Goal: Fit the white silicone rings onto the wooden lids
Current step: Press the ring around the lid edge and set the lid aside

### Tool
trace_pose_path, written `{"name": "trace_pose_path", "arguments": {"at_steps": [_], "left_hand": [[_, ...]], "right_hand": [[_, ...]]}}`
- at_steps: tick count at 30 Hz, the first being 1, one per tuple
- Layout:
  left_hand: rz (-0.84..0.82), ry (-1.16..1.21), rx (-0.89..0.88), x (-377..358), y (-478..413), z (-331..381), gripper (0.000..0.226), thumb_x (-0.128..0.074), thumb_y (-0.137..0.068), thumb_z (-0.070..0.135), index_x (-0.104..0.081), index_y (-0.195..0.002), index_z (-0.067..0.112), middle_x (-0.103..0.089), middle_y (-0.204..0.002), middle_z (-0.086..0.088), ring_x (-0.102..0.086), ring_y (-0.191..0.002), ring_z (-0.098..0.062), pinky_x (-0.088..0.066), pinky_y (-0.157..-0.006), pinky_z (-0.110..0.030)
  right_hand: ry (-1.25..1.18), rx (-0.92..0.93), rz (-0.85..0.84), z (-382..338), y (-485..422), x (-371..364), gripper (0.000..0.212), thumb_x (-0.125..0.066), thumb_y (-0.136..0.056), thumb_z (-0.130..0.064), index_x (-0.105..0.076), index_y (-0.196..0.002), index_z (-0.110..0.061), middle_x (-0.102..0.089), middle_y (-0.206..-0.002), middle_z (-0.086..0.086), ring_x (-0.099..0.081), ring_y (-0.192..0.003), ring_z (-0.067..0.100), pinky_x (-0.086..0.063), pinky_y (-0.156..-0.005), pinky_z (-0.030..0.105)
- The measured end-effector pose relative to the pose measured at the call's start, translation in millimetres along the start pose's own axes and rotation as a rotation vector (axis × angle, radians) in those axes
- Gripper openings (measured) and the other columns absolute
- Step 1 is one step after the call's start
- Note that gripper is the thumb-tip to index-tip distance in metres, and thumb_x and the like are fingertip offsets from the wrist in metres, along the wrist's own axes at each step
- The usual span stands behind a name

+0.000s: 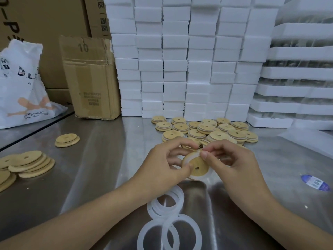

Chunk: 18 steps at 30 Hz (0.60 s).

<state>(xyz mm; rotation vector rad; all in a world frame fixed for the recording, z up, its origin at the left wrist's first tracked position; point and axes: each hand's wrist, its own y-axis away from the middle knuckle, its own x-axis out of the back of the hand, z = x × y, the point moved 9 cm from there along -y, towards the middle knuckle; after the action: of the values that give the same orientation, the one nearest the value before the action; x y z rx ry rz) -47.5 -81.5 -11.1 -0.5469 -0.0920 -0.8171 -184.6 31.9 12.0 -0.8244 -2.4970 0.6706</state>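
The left hand point(164, 160) and right hand point(234, 159) both grip one wooden lid point(197, 166) above the steel table point(100, 159), fingers curled round its edge. The right thumb and forefinger pinch a white ring point(187, 158) against the lid's rim at 12 o'clock; the ring wraps the lid's edge. At 6 o'clock from the lid, loose rings point(164, 204) lie overlapping on the table. At 12 o'clock sits a heap of lids point(207, 129), with stacked white foam blocks point(180, 69) behind it. At 9 o'clock lie bare lids point(30, 163), a cardboard box point(90, 78) at 10 o'clock.
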Motion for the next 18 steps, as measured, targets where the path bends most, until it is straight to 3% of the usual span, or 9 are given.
{"name": "trace_pose_path", "arguments": {"at_steps": [7, 12, 18], "left_hand": [[-0.014, -0.053, -0.041, -2.6, 2.0, 4.0, 0.036, -0.074, -0.094, 0.018, -0.072, -0.122, 0.040, -0.076, -0.121, 0.011, -0.079, -0.103, -0.017, -0.064, -0.078, -0.030], [-0.028, 0.011, -0.023, -2.2, 1.3, 2.2, 0.026, -0.068, -0.103, 0.019, -0.075, -0.121, 0.036, -0.077, -0.125, 0.006, -0.078, -0.109, -0.022, -0.064, -0.093, -0.054], [-0.054, 0.090, -0.002, -3.5, -0.3, -2.1, 0.019, -0.068, -0.103, 0.024, -0.076, -0.117, 0.035, -0.077, -0.126, 0.003, -0.079, -0.106, -0.026, -0.066, -0.088, -0.057]], "right_hand": [[-0.023, -0.019, -0.024, 1.7, -1.0, -0.2, 0.013, -0.080, -0.091, -0.014, -0.080, -0.088, -0.026, -0.076, -0.085, -0.002, -0.070, -0.082, 0.018, -0.056, -0.072, 0.028], [-0.058, -0.036, -0.061, 4.0, -2.0, 0.3, 0.012, -0.078, -0.092, -0.012, -0.079, -0.086, -0.023, -0.075, -0.083, -0.001, -0.069, -0.078, 0.015, -0.053, -0.069, 0.019], [-0.059, -0.052, -0.118, 8.3, -5.2, 0.4, 0.010, -0.075, -0.094, -0.009, -0.079, -0.089, -0.018, -0.077, -0.086, 0.001, -0.069, -0.084, 0.012, -0.052, -0.074, 0.018]]}}
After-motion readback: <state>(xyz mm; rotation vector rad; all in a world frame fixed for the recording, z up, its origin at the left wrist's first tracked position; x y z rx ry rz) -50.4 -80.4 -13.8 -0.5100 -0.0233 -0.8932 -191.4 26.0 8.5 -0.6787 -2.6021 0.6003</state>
